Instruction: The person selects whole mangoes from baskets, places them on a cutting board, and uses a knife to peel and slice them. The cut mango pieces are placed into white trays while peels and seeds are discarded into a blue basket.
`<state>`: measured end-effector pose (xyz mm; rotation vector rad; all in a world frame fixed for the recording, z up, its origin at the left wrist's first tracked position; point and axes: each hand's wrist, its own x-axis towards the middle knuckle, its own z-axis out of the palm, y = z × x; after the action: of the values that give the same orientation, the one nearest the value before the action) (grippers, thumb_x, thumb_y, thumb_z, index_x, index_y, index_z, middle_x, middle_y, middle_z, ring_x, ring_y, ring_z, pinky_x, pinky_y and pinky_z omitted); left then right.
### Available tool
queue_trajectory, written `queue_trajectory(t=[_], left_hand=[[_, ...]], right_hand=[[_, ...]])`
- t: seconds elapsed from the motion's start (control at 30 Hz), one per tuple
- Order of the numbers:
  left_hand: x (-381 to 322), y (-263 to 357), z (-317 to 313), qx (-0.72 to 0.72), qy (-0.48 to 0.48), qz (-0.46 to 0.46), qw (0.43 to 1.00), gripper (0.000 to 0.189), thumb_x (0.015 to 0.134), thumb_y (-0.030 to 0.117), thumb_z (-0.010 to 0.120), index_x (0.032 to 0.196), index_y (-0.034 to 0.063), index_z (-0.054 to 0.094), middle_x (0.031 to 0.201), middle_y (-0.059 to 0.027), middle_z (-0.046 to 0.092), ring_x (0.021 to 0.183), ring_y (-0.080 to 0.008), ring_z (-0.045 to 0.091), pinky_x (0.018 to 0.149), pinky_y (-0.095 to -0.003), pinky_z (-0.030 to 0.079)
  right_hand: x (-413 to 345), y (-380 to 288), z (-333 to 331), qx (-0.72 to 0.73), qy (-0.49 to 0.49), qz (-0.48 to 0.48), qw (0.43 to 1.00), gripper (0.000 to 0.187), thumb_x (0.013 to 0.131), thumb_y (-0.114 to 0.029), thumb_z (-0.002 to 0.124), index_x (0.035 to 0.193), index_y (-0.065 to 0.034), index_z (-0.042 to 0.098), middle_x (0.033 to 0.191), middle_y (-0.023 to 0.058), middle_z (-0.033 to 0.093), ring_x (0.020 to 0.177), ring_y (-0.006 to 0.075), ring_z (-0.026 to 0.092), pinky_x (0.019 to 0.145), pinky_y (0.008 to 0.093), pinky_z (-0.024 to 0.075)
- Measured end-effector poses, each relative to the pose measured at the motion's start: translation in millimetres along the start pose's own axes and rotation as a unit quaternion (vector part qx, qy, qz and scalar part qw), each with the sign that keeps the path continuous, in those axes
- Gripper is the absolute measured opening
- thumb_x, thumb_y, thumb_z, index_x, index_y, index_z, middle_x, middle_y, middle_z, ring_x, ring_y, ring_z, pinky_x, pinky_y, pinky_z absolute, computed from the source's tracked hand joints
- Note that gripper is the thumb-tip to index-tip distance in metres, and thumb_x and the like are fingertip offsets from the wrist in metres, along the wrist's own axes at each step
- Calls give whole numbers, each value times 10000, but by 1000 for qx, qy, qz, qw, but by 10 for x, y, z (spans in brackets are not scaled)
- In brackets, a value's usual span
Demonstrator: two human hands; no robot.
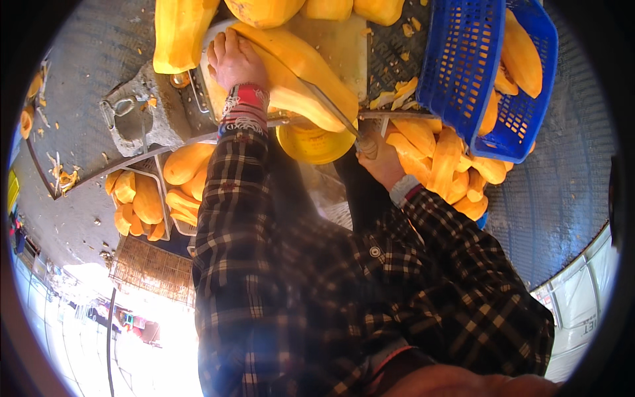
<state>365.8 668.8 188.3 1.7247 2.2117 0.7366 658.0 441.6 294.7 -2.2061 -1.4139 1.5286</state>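
A long peeled orange squash [292, 94] lies slanted on a pale cutting board [347, 54], its near end reaching over a yellow plastic container [317, 144]. My left hand [239, 60] holds the squash down near its far end, fingers curled over the flesh. In my right hand [382, 161] is the handle of a knife [332, 106]. The blade sits in a dark lengthwise slit in the squash, and its tip is hidden. Beyond the board are more peeled squash pieces [265, 10], with a tall one [181, 34] standing at the left.
At the right, a tilted blue plastic crate [461, 59] holds squash, above a heap of peeled squash [446, 159]. Crates with squash pieces [146, 198] stand at the left. A worn concrete block [166, 109] lies by a metal bar [124, 166]. Peel scraps [397, 94] litter the floor.
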Motion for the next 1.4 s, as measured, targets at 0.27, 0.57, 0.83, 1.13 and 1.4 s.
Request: queue_trajectory(t=[0.27,0.57,0.83,1.13,1.4], left_hand=[[2,23,10,7,-10,-21,1000,425,1051,283,519,1392,115,710,1519,-98,623,1455,-384,486,1212,-571,333],[-162,192,-32,0,20,-7,1000,435,1019,301,544,1385,126,702,1539,-100,606,1466,-390,474,1203,-639,326],[-154,137,29,-32,38,-3,999,466,967,308,586,1361,96,715,1502,-88,617,1414,-404,484,1168,-633,318],[-177,88,73,-47,37,-3,998,423,979,313,574,1330,160,755,1506,-80,619,1426,-400,484,1173,-625,328],[-179,142,109,-25,35,-9,999,416,999,304,587,1339,136,758,1470,-90,663,1421,-393,497,1164,-587,384]], right_hand=[[61,-134,-237,-88,-8,-178,980,744,916,-156,722,1592,-136,412,1050,296,717,954,494,707,799,524,590],[417,-884,-324,-252,-109,-77,959,518,911,-224,683,1346,-25,484,903,290,714,890,498,708,753,584,551],[686,-505,55,-255,-41,-54,964,357,926,-217,646,1215,-52,518,937,269,720,906,487,704,788,566,544],[605,-775,-230,-205,-86,-121,967,474,957,-225,639,1381,-58,512,937,296,713,852,475,711,744,561,558],[99,-20,-198,-266,-51,-24,962,454,951,-224,637,1349,-39,525,889,277,724,800,463,717,724,567,574]])
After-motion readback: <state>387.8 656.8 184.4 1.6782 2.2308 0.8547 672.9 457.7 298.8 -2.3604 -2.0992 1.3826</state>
